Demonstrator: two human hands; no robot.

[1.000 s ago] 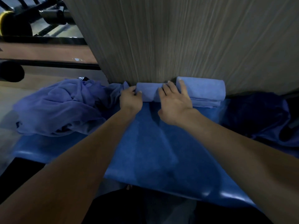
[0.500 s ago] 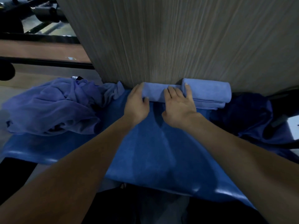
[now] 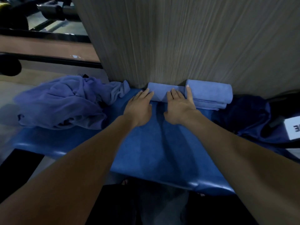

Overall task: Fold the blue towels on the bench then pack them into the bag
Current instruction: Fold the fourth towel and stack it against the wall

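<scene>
Two flat, released hands, left hand (image 3: 140, 109) and right hand (image 3: 180, 109), press the rolled towel (image 3: 164, 93) against the wood panel (image 3: 178, 46); even pressure should keep the roll tight beside the folded stack (image 3: 211, 95).

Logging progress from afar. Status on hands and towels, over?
Left hand and right hand flat, pressing small folded towel against wall. Folded stack beside it. Unfolded pile waiting left. Nothing blocking.
</scene>
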